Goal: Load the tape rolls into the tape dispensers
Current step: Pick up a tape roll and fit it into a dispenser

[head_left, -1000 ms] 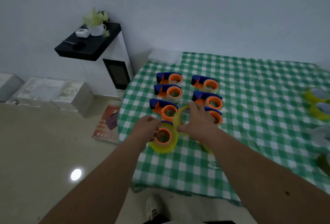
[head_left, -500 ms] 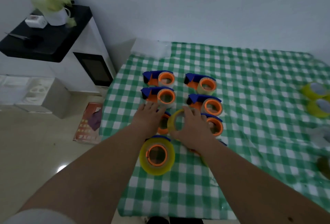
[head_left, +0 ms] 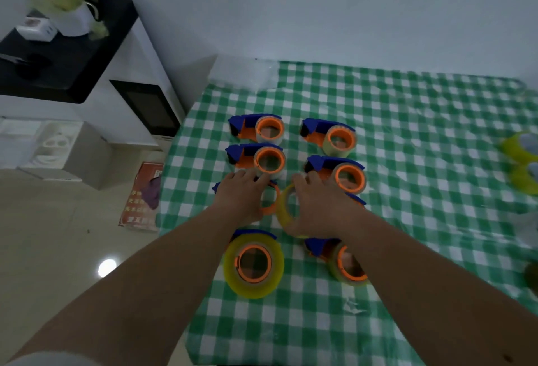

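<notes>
Left hand lies flat, fingers straight, on an empty orange-and-blue plastic tape dispenser on the green-and-white checked counter. Just beside it, the right hand curls around an upright yellow translucent tape roll, held edge-on between the two columns of dispensers. Nearer the camera sit a loaded dispenser with a thick yellow roll and another loaded one under the right forearm. More yellow spare rolls lie far right.

Yellow tape roll upright (beside dispensers)
</notes>
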